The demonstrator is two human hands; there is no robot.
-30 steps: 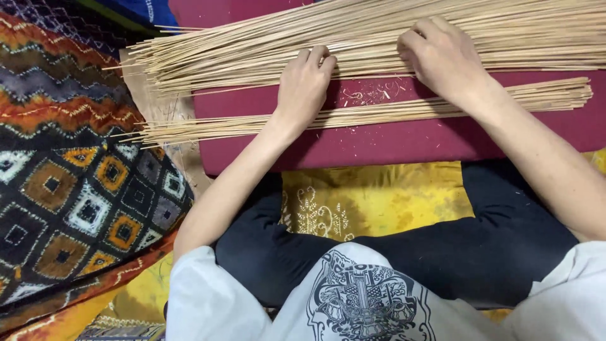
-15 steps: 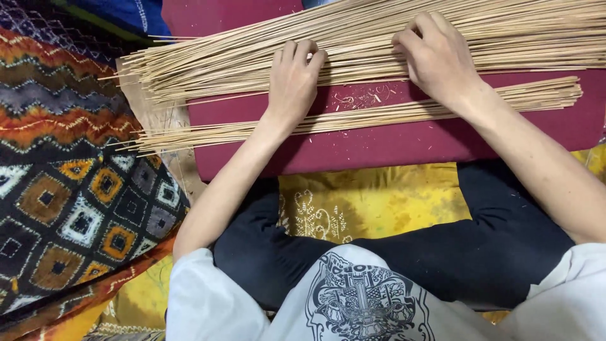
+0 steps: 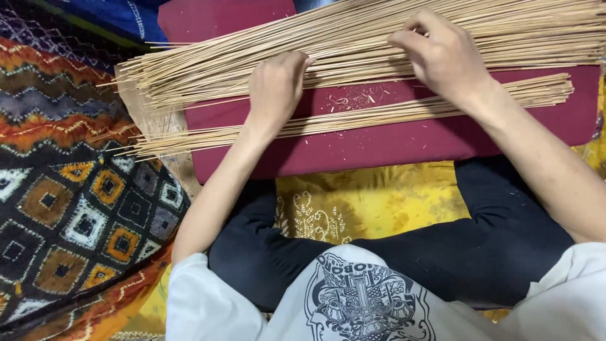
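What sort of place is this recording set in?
Probably a home floor used for craft work: the person sits cross-legged on patterned cloths, with thin sticks spread over a maroon cushion under both hands.

My left hand [image 3: 276, 88] has slid up off the thin bundle [image 3: 353, 117] twd the big pile [image 3: 353, 47] at the cushion's [image 3: 379, 142] far edge, fingers now flat on it. Right hand [image 3: 445, 60] curled tighter, fingertips pinching into the pile. Thin bundle shifted slightly left.
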